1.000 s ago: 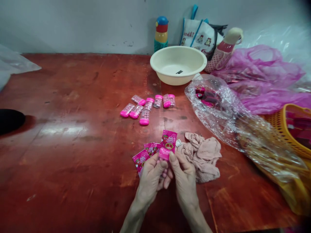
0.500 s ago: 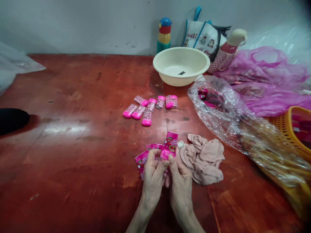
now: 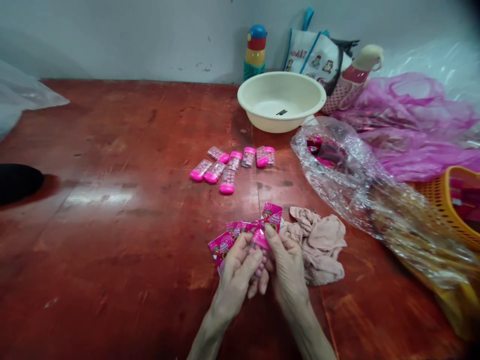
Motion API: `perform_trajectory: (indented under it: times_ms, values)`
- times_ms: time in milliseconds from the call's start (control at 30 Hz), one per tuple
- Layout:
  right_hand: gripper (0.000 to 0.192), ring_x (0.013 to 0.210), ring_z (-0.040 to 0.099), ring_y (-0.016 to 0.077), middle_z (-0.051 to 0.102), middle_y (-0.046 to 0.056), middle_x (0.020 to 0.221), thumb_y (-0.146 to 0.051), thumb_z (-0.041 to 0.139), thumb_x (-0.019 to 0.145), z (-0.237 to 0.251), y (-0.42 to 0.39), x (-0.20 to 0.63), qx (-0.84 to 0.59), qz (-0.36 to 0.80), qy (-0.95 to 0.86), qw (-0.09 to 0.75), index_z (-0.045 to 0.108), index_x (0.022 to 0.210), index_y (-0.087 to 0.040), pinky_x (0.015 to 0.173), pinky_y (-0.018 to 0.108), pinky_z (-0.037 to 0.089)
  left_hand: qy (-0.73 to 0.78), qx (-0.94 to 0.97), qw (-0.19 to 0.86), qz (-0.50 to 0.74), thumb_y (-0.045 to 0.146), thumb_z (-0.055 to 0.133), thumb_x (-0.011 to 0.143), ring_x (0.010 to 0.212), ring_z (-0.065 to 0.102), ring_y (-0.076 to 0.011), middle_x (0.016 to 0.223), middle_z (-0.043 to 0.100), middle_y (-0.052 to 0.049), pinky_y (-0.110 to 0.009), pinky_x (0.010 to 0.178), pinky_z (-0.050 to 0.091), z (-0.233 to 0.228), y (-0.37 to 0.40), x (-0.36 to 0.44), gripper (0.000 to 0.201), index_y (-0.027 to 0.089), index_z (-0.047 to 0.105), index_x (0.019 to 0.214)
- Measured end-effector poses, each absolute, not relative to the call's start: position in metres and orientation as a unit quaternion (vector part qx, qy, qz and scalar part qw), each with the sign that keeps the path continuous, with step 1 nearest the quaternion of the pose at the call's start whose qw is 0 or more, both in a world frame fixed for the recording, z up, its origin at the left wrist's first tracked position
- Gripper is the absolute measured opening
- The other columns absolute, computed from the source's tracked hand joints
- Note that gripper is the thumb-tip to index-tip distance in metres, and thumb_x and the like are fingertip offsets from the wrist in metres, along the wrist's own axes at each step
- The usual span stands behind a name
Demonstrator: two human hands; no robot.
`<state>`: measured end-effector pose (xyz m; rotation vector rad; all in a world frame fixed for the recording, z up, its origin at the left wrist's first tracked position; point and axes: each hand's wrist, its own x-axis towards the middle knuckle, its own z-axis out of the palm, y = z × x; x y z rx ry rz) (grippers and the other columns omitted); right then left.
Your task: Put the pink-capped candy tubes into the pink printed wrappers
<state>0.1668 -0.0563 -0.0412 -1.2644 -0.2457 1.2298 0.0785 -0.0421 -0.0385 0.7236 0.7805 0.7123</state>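
Between my hands is a small clear candy container (image 3: pixel 261 240) with a pink cap and pink balls inside. My left hand (image 3: pixel 237 267) is closed around its left side, thumb across the front. My right hand (image 3: pixel 288 260) pinches a printed pink wrapper (image 3: pixel 273 214) by the cap; how far the wrapper covers the container is hidden by the fingers. More printed pink wrappers (image 3: pixel 220 246) lie on the table just left of and behind my hands. A crumpled beige cloth (image 3: pixel 318 247) lies to the right. Several similar candy containers (image 3: pixel 227 182) lie in a loose group farther back.
A cream basin (image 3: pixel 281 122) stands near the wall, with a drink bottle (image 3: pixel 256 50) and a bag (image 3: pixel 311 57) behind it. On the right are a clear plastic bag (image 3: pixel 348 170), pink plastic bags (image 3: pixel 408 115) and a yellow basket (image 3: pixel 450 200). A black object (image 3: pixel 18 184) is at the left edge.
My right hand has shifted slightly right and up, its thumb now on the wrapper beside the cap. The wrapper has moved right, and more of the container's balls show between my hands.
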Motion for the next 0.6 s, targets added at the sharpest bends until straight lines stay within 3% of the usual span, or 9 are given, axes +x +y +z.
perform_trajectory:
  times_ms: [300, 433, 600]
  values:
    - [0.026, 0.029, 0.041, 0.0046, 0.052, -0.007, 0.042, -0.039, 0.068, 0.073, -0.044, -0.058, 0.157, -0.579, 0.507, -0.114, 0.628, 0.058, 0.066, -0.016, 0.025, 0.013, 0.03, 0.426, 0.365, 0.739, 0.373, 0.033, 0.049, 0.087, 0.033, 0.038, -0.0027, 0.053, 0.045, 0.008, -0.013, 0.034, 0.029, -0.036, -0.046, 0.084, 0.015, 0.02, 0.045, 0.094]
    - [0.028, 0.025, 0.033, 0.003, 0.047, -0.009, 0.037, -0.042, 0.066, 0.075, -0.044, -0.06, 0.152, -0.56, 0.537, -0.079, 0.626, 0.056, 0.066, -0.017, 0.023, 0.012, 0.024, 0.449, 0.405, 0.693, 0.392, 0.032, 0.051, 0.086, 0.039, 0.039, -0.0041, 0.055, 0.047, 0.007, -0.014, 0.038, 0.032, -0.038, -0.049, 0.085, 0.024, 0.021, 0.046, 0.107]
    - [0.034, 0.029, 0.036, 0.0047, 0.047, -0.007, 0.041, -0.043, 0.061, 0.079, -0.041, -0.061, 0.159, -0.475, 0.593, -0.092, 0.643, 0.055, 0.059, -0.016, 0.027, 0.015, 0.027, 0.424, 0.334, 0.733, 0.413, 0.031, 0.054, 0.084, 0.038, 0.038, -0.0034, 0.06, 0.05, 0.005, -0.015, 0.036, 0.031, -0.038, -0.045, 0.085, 0.025, 0.019, 0.05, 0.106]
